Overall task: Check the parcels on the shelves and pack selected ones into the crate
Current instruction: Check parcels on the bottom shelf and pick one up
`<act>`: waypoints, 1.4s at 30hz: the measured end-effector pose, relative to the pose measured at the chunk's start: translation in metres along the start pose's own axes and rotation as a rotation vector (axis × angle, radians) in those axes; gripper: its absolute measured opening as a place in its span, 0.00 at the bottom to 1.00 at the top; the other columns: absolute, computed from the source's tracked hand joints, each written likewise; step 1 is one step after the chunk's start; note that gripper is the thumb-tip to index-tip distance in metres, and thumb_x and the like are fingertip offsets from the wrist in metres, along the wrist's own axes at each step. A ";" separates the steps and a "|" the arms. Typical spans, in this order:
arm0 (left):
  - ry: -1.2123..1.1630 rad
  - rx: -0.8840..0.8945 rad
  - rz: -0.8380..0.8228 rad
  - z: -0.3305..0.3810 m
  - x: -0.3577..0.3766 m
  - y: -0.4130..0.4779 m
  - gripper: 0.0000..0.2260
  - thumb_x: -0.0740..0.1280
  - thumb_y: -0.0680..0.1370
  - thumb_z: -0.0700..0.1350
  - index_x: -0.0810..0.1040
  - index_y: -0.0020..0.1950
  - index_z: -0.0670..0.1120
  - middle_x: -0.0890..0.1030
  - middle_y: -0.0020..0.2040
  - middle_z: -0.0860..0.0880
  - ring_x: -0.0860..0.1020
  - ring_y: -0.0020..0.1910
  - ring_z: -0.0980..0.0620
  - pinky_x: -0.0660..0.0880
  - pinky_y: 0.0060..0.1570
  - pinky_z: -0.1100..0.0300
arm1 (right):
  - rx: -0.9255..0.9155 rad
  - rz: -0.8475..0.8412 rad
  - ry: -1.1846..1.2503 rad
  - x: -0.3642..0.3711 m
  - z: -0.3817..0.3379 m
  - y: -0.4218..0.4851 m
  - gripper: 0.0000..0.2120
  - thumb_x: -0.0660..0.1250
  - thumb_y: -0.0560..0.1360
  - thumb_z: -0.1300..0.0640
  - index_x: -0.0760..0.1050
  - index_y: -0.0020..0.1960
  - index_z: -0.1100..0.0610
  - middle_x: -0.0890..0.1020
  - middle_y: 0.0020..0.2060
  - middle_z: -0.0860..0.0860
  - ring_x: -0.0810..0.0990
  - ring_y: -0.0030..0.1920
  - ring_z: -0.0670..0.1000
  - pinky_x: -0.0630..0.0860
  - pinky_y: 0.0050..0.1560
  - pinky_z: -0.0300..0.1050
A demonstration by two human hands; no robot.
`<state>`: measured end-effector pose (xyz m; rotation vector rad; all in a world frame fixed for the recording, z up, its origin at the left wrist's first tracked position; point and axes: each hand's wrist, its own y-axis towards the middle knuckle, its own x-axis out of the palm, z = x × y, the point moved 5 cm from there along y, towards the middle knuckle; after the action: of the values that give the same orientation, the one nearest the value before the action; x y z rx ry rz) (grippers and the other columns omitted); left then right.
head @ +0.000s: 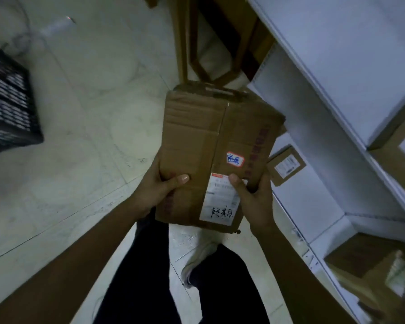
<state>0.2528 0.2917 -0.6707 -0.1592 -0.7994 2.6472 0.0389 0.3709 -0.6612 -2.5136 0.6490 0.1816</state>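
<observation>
A brown cardboard parcel (211, 146) with a white shipping label and a small red-edged sticker is held in front of me, above the floor. My left hand (159, 185) grips its near left edge, thumb on top. My right hand (253, 197) grips the near right edge, thumb on the label. The black slatted crate (7, 106) stands on the floor at the far left, well apart from the parcel. White shelves (332, 94) run along the right side.
Other cardboard parcels lie on the shelves: a small one (287, 166) just right of the held parcel, one (398, 146) at the right edge, another (369, 260) lower down. Wooden furniture legs (194, 38) stand behind. My legs and shoe (197, 263) are below, on pale tiled floor.
</observation>
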 end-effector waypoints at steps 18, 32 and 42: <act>-0.122 0.566 0.417 0.252 -0.208 -0.141 0.31 0.73 0.70 0.48 0.62 0.69 0.56 0.75 0.58 0.61 0.76 0.52 0.69 0.74 0.45 0.73 | -0.646 -0.280 0.001 0.149 -0.352 -0.100 0.30 0.71 0.72 0.51 0.62 0.70 0.44 0.79 0.54 0.38 0.80 0.50 0.35 0.78 0.46 0.31; 0.144 0.871 0.184 0.512 -0.338 -0.058 0.29 0.71 0.73 0.44 0.60 0.69 0.53 0.71 0.69 0.50 0.72 0.65 0.56 0.71 0.64 0.60 | -0.666 -0.033 0.298 0.220 -0.574 -0.027 0.16 0.70 0.74 0.52 0.71 0.59 0.52 0.83 0.49 0.48 0.84 0.46 0.47 0.80 0.41 0.40; 0.254 0.972 -0.070 0.683 -0.289 0.065 0.35 0.71 0.73 0.52 0.57 0.75 0.61 0.74 0.65 0.60 0.76 0.56 0.65 0.74 0.51 0.68 | -0.550 0.055 0.441 0.173 -0.695 0.100 0.15 0.69 0.75 0.47 0.77 0.56 0.55 0.86 0.45 0.51 0.86 0.44 0.52 0.82 0.44 0.49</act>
<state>0.3562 -0.2177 -0.1377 -0.1848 0.5693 2.5587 0.1396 -0.1422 -0.1610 -3.1028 0.9443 -0.2148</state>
